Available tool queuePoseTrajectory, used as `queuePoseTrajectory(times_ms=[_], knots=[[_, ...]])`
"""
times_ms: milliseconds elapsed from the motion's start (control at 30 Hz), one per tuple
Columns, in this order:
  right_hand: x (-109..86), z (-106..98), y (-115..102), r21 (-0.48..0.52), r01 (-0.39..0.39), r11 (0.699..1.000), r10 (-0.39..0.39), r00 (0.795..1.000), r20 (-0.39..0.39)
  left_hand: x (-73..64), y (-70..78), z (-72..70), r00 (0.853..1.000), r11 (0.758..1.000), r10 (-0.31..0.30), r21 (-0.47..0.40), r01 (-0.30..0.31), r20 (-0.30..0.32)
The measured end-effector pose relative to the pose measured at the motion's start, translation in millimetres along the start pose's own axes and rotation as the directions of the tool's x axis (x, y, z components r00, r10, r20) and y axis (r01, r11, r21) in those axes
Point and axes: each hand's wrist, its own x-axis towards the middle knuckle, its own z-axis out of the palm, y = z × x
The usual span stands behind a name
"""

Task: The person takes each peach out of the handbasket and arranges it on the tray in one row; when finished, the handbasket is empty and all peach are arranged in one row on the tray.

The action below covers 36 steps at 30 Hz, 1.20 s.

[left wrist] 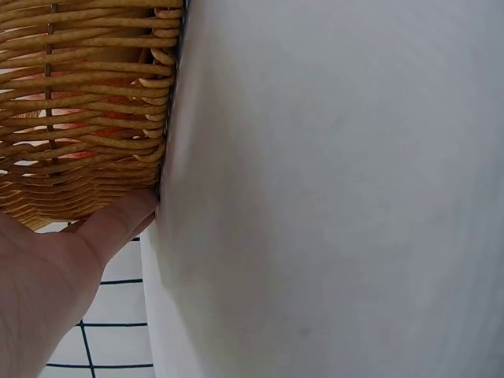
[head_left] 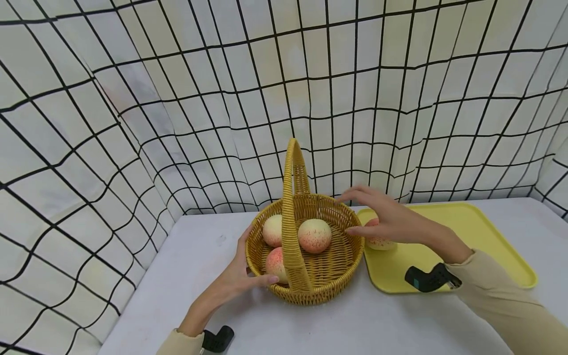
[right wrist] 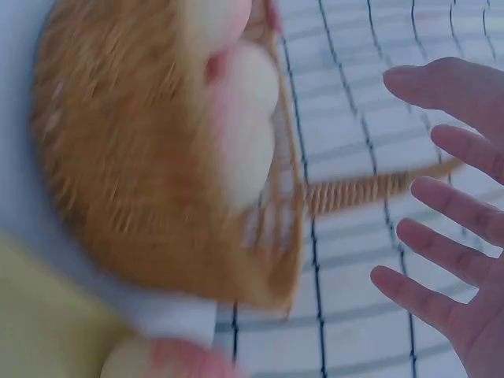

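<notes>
1. The round, golden-brown woven wicker basket (head_left: 330,262) stands on the white table (head_left: 184,256), left of the yellow rectangular tray (head_left: 470,239). It looks light and fairly stiff, with some give in the weave; its ribbed surface should not slip.
2. The left hand (head_left: 237,276) grasps the basket's left side, thumb towards the near rim. The right hand (head_left: 390,219) is released, its fingers spread at the right rim.
3. For lifting, the tall arched wicker handle (head_left: 290,222) seems the best hold, at its top; for steadying, the side wall serves.
4. The basket sits upright. Its handle spans the rim from near to far, its arch pointing up; the round body shows no clear long axis.
5. Inside lie three cream-and-pink round peaches: one far left (head_left: 271,230), one near left (head_left: 274,261) and one in the middle (head_left: 314,235). A fourth speckled peach (head_left: 380,242) rests at the tray's left end, partly behind the right hand.
6. The peaches are probably light and may roll; cupping their sides looks safest. Whether they are soft, I cannot tell. The middle one turns its pale side up, its red side near.
</notes>
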Motion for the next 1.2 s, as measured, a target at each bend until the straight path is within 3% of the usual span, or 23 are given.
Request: queuePoseTrajectory(times_ms=[233, 433, 567, 667, 833, 1033, 1200], knots=[[37.2, 42.2, -43.6, 0.031, 0.168, 0.985, -0.17, 0.983, 0.072, -0.5, -0.5, -0.9, 1.0, 1.0, -0.015, 0.005, 0.015, -0.001], [51.9, 81.8, -44.1, 0.1, 0.156, 0.983, -0.174, 0.961, 0.217, 1.3, -0.4, 0.6, 0.999, 0.999, -0.047, 0.02, 0.047, 0.0], [60.4, 102.8, -40.5, 0.197, 0.189, 0.962, -0.243, 0.923, 0.298, -0.3, -0.9, -0.2, 0.999, 0.999, -0.048, 0.025, 0.048, -0.002], [64.3, 113.1, -39.9, 0.167, 0.252, 0.953, -0.295, 0.901, 0.32, -1.9, -1.6, -1.0, 0.999, 0.999, -0.047, 0.02, 0.047, -0.006], [64.3, 121.6, -39.0, 0.056, 0.272, 0.961, -0.275, 0.907, 0.318, -2.2, -2.6, -2.3, 0.999, 0.999, -0.035, 0.01, 0.035, 0.004], [64.5, 125.4, -37.9, 0.06, 0.197, 0.979, -0.205, 0.918, 0.34, -1.4, -1.5, -2.9, 1.0, 0.999, -0.028, 0.022, 0.028, 0.007], [65.2, 127.0, -39.0, 0.046, 0.2, 0.979, -0.204, 0.917, 0.343, -1.3, -3.2, -2.3, 1.0, 1.0, -0.023, 0.013, 0.023, 0.007]])
